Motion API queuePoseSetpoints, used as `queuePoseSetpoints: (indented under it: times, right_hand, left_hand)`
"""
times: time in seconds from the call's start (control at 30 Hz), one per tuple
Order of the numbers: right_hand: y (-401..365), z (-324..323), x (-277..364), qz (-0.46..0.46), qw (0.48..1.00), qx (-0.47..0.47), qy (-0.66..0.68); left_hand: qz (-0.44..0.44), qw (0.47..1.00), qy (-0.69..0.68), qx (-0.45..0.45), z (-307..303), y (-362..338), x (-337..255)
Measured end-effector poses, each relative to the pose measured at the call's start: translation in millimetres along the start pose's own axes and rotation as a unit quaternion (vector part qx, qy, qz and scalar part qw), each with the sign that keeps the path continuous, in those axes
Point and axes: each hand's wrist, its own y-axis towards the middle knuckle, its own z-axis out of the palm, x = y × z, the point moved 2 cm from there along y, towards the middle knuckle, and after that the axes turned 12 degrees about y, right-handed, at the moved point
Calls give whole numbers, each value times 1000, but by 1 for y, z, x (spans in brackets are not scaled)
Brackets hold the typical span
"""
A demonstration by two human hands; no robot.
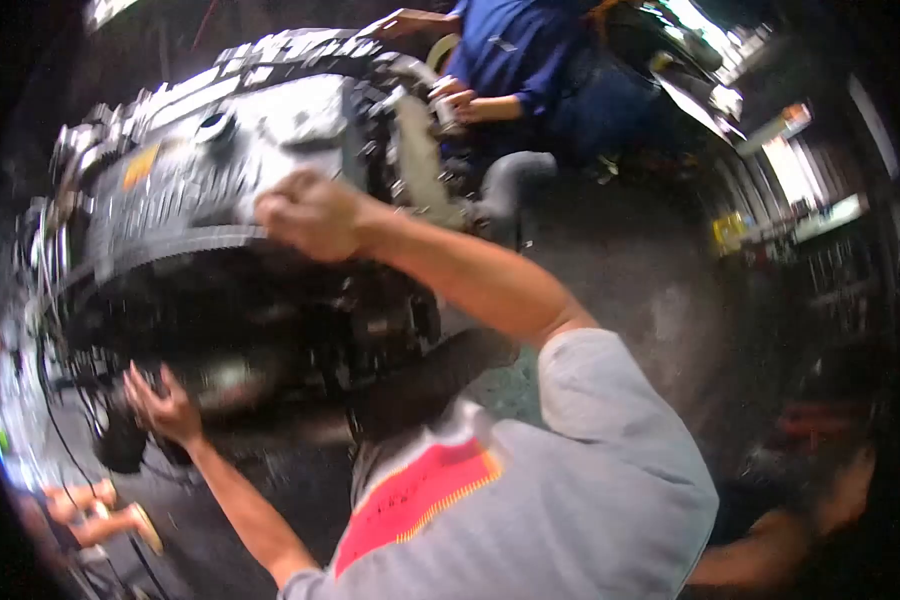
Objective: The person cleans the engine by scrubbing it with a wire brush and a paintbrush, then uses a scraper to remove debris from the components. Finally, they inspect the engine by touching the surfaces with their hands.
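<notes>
A large metal engine with a round, dark-mouthed housing fills the upper left. My right hand is closed in a fist by the housing's upper rim, smeared by motion. A pale bit shows at its knuckles, but I cannot tell what it holds. Lower down, my left hand reaches toward the underside of the housing with its fingers spread and nothing in them. An orange label marks the ribbed metal face above the rim.
Behind the engine, a person in blue has a hand on its far end, near a grey curved pipe. Another person's blurred arm shows at lower right. A person's sandalled feet and dark cables are at lower left.
</notes>
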Motion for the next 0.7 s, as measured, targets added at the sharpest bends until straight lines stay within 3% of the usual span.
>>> queuePoseSetpoints:
  times: [0.03, 0.07, 0.1, 0.13, 0.17, 0.23, 0.33, 0.4, 0.53, 0.57, 0.63, 0.67, 0.7]
  right_hand:
    - [15, -11, -56, -277, 937, -36, -208]
    - [4, -14, -41, -34, 999, -2, 2]
    - [-8, -5, -20, 66, 994, -56, 63]
    - [-1, -2, -35, -82, 988, -84, -99]
    - [-15, 6, -14, -11, 995, -95, 22]
    - [-38, 13, 10, -156, 985, -70, -11]
    - [-83, 10, 59, -244, 958, -144, -35]
    - [-122, 2, 84, -339, 914, -220, -32]
    - [-190, -12, 87, -342, 883, -316, -59]
    - [-207, -18, 82, -338, 872, -344, -77]
    - [-242, -28, 72, -307, 863, -381, -128]
    - [-258, -32, 64, -286, 847, -419, -157]
    - [-275, -37, 55, -264, 830, -456, -185]
  left_hand:
    - [8, 1000, 5, -5, 5, 0, 4]
    - [24, 999, 31, 1, 8, 0, 10]
    - [38, 999, 24, -17, 15, -1, 17]
    - [35, 999, 23, -6, 11, 1, 13]
    - [17, 999, 36, -4, 26, -4, 24]
    - [-8, 999, 31, 5, 22, -2, 18]
    - [27, 998, 47, -18, 26, -2, 24]
    - [31, 997, 77, -8, 37, 2, 37]
    - [29, 992, 121, 3, 50, 8, 52]
    - [31, 992, 119, 2, 32, 8, 30]
    - [105, 970, 125, -180, -27, 2, -28]
    - [126, 949, 163, -240, -19, 2, -21]
    - [125, 948, 166, -243, -23, 1, -27]
